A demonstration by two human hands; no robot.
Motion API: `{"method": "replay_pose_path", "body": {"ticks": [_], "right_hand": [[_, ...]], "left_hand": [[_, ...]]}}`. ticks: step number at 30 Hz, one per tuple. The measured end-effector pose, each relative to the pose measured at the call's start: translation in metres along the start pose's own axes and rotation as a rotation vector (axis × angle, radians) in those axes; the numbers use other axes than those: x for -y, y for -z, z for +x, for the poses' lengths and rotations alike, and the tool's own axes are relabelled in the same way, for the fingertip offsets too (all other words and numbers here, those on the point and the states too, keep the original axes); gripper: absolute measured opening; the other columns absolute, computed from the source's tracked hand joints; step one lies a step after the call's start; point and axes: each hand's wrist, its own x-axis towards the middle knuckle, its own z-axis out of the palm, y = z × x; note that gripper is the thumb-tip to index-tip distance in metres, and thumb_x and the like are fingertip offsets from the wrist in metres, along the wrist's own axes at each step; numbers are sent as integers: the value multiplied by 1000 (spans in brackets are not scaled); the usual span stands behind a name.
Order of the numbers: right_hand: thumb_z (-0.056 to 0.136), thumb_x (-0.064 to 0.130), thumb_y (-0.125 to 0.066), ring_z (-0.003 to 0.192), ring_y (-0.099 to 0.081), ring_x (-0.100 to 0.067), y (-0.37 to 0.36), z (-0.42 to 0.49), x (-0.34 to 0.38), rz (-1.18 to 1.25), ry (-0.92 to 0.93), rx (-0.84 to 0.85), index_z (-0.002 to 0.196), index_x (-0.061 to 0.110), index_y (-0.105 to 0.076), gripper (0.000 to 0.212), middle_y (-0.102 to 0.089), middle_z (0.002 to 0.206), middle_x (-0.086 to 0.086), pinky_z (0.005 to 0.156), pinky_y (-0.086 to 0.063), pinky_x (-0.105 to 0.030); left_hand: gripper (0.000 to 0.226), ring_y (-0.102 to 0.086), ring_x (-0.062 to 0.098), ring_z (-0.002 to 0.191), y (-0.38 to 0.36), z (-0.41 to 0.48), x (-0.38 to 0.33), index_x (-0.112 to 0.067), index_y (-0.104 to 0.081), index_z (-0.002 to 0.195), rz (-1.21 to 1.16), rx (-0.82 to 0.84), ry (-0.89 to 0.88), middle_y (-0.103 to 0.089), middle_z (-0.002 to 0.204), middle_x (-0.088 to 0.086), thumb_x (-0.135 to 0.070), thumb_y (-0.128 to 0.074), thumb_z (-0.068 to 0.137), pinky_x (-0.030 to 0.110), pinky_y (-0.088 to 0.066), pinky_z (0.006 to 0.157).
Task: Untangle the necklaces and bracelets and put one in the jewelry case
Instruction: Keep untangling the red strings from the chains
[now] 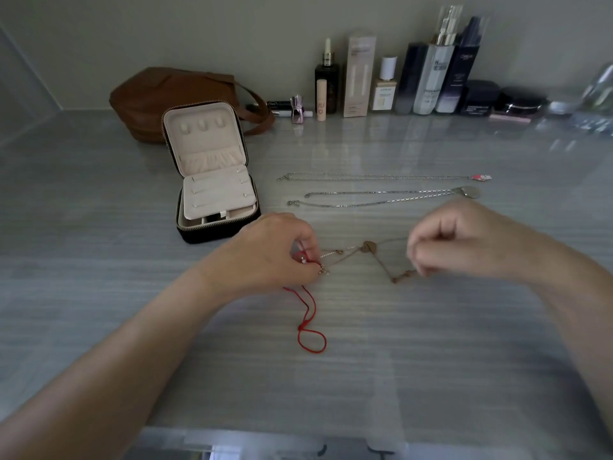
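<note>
The left hand (pixel 275 250) was curled over the near-left end of a gold necklace (pixel 368 248), its fingertips pinching the fine chain together with the upper part of a red cord bracelet (pixel 307 315). The rest of the bracelet trailed toward the person and ended in a small loop lying on the grey streaked table (pixel 365 376). The right hand (pixel 464 240) was blurred, so its grip was hard to read, but its fingers were curled and seemed to pinch the other end of the same gold chain. Between the hands the chain ran in a loose zigzag just above or on the table, with a small flat pendant about midway. Beyond the hands two necklaces lay straightened and apart from each other: a silver necklace with a pink charm (pixel 381 176) farther back and a silver necklace with a round pendant (pixel 381 198) nearer. The jewelry case (pixel 212 234) stood open to the left of these, just beyond the left hand, its pale lid upright and its inner tray showing. A brown bag (pixel 172 94) sat behind the case, and cosmetic bottles (pixel 428 78) lined the wall.
</note>
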Motion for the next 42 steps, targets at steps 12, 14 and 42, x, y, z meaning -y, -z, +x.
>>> {"method": "replay_pose_path", "body": {"ticks": [12,14,42], "right_hand": [[84,39,-63,90,-59,-21,-37,27,-12,-543,17,-314,106,24,-71,28,-59,97,4,80,-39,-30],[82,35,-66,83,-58,-20,-39,28,-12,-542,50,-354,97,22,-73,20,-60,92,4,76,-40,-30],[77,20,-73,50,-52,-3,-44,19,11,76,-38,-255,67,27,-62,17,-60,55,8,57,-45,-20]], "left_hand": [[18,-51,-5,71,7,-3,-2,-33,-60,67,-77,67,11,-56,64,-31,-19,-72,72,9,-38,62],[18,-52,2,73,7,-3,-2,-31,-62,68,-101,56,18,-59,63,-18,-17,-72,72,13,-40,64],[18,-58,-4,59,14,-4,-10,-17,-70,84,-540,70,67,-66,65,-9,0,-71,76,10,-44,53]]}}
